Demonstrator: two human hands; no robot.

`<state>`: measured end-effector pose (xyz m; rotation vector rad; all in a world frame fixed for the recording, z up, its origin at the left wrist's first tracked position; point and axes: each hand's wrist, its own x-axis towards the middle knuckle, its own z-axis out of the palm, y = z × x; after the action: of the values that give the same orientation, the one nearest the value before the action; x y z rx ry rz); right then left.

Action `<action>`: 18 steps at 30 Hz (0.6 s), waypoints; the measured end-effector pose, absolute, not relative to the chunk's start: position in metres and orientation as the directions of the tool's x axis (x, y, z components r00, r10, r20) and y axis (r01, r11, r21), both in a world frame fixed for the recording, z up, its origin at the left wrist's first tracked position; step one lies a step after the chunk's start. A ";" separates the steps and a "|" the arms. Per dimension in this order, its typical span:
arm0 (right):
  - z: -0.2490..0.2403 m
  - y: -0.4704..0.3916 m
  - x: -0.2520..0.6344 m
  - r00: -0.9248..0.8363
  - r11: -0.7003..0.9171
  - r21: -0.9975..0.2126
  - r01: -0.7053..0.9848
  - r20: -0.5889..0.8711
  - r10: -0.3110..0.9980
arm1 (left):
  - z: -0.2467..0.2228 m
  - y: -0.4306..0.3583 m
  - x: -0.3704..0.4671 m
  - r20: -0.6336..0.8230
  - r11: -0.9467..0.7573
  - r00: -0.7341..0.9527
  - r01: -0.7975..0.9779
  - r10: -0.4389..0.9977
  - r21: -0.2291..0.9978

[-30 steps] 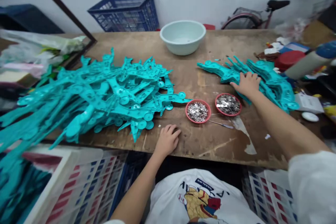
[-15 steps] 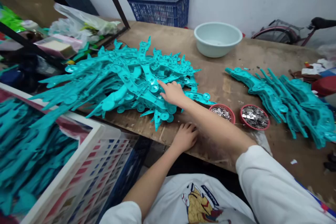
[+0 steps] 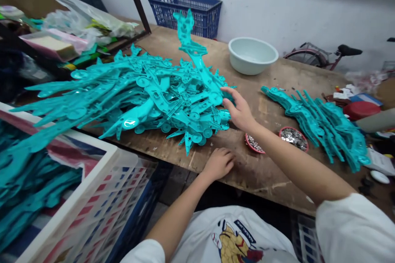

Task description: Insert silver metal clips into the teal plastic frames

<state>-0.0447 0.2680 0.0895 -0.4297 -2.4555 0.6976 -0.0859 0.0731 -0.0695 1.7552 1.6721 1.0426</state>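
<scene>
My right hand (image 3: 239, 109) is closed on the lower end of a long turquoise plastic part (image 3: 200, 62), which stands tilted up from the pile. Its forked far end rises in front of the blue basket. Below and left of it spreads a heap of similar turquoise plastic parts (image 3: 148, 90), tangled over one another. My left hand (image 3: 218, 163) lies on the near edge of the wooden table (image 3: 197, 160), fingers loosely apart, holding nothing.
Two red bowls (image 3: 253, 144) of small metal pieces stand right of the pile. Further right lie stacked turquoise parts (image 3: 327, 125). A pale basin (image 3: 253, 55) and a blue basket (image 3: 188, 10) are behind. A white crate (image 3: 101, 172) of turquoise parts sits front left.
My right hand has moved right from pointing into the pile and now grips a turquoise part, lifting its far end. The left hand stays at the table edge. The view has shifted slightly.
</scene>
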 end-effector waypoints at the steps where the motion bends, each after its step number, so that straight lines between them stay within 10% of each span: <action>1: 0.081 0.256 -0.021 -0.731 0.808 -0.576 0.121 0.499 0.465 | -0.066 0.073 -0.088 0.210 -0.138 -0.075 0.539 0.975 0.831; 9: 0.010 0.135 0.118 -0.818 0.996 -0.086 -0.039 0.575 0.017 | 0.033 0.066 -0.100 0.114 -0.158 -0.228 -0.182 0.967 0.971; 14: 0.052 0.065 0.154 -0.982 0.927 -0.324 -0.188 0.073 -0.174 | 0.043 0.052 -0.129 -0.182 0.142 0.244 0.172 0.953 0.975; 18: 0.114 0.086 0.169 -0.885 0.834 -0.351 -0.427 0.354 -0.303 | 0.013 0.047 -0.138 -0.414 0.176 0.454 0.479 0.789 0.860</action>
<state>0.1686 0.0861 0.1137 0.5559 -2.7299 0.6182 -0.1377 0.0470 0.0130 1.4691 1.1814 0.3140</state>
